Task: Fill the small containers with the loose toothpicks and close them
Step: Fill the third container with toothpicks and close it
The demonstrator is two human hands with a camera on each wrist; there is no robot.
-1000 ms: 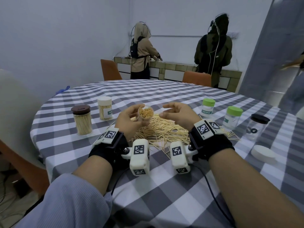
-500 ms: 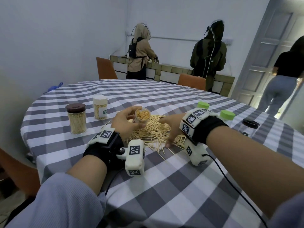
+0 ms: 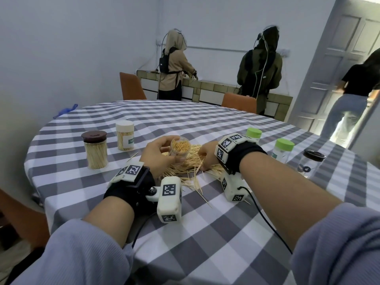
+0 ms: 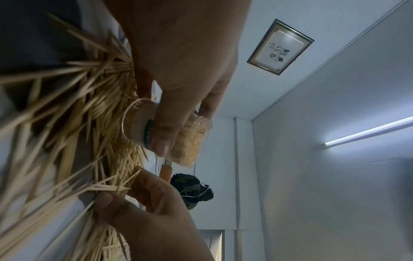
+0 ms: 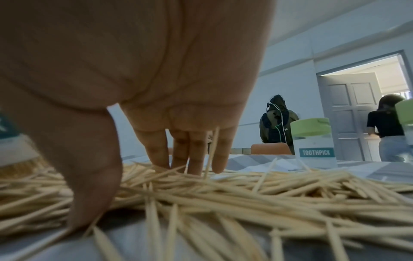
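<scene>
My left hand [image 3: 158, 155] grips a small clear container [image 3: 179, 148] packed with toothpicks, tilted and lidless, just above the loose toothpick pile [image 3: 191, 167] on the checked table [image 3: 205, 233]. In the left wrist view the thumb lies across the container [image 4: 190, 141] and its label. My right hand [image 3: 207, 155] is down on the pile to the container's right. In the right wrist view its fingertips [image 5: 194, 164] and thumb [image 5: 93, 194] stand spread apart in the toothpick pile [image 5: 245, 197], with picks lying between them.
At the left stand a brown-lidded jar [image 3: 95, 150] and a white-lidded jar [image 3: 124, 135], both full of toothpicks. Two green-lidded containers [image 3: 254, 133] [image 3: 283, 150] and a black-lidded jar [image 3: 312, 161] stand to the right. Three people stand at the back by a counter and doorway.
My right hand has dropped from beside the container's mouth onto the toothpick pile. The left hand still holds the filled container in about the same place.
</scene>
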